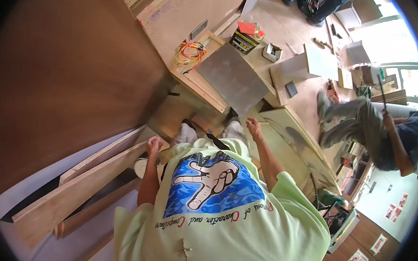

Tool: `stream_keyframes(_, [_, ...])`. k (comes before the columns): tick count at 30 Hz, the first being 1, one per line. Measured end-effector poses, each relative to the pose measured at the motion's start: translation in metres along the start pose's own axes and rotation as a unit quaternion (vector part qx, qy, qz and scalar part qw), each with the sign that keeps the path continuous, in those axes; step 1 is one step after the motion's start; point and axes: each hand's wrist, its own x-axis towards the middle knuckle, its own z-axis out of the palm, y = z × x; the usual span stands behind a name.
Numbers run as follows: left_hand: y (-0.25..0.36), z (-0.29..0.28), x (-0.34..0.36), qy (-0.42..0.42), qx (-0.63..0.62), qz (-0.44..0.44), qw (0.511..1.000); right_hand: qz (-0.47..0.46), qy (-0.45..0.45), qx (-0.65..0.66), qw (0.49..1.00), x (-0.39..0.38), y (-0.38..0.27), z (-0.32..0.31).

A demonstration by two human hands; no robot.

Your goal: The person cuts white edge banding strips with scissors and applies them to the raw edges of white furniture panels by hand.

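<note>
My left hand (pixel 154 145) hangs in front of my left hip, its fingers curled in with nothing visible in them. It is nearest to a white round bucket (pixel 141 167) and the upper ends of long wooden boards (pixel 78 196) on the left. In front of my right hip is my right hand (pixel 254 129), also loosely closed, and I see nothing in it. Just beyond it are a flat grey panel (pixel 234 79) and a light plywood cabinet side (pixel 300 144); the hand looks apart from both.
A tall brown panel (pixel 77 73) stands on the left. Ahead are a coil of red and yellow cable (pixel 190 55), a black-and-yellow can (pixel 246 40) and a small open box (pixel 272 52). To the right, a co-worker (pixel 364 124) holds a dark rod; white boards (pixel 320 62) stand near.
</note>
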Motion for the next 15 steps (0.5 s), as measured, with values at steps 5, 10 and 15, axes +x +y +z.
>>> stream_keyframes(5, [0.022,0.019,-0.047,0.002,0.060,-0.024,0.998,0.009,0.010,0.055,0.998,0.032,0.042,0.001])
stream_keyframes(10, [0.046,0.012,-0.089,-0.023,0.231,-0.079,0.969,0.114,0.122,0.038,0.985,0.064,0.031,0.005])
stream_keyframes(15, [0.089,0.030,-0.114,-0.013,0.199,-0.139,0.970,0.173,0.190,0.224,0.940,0.106,0.032,0.005])
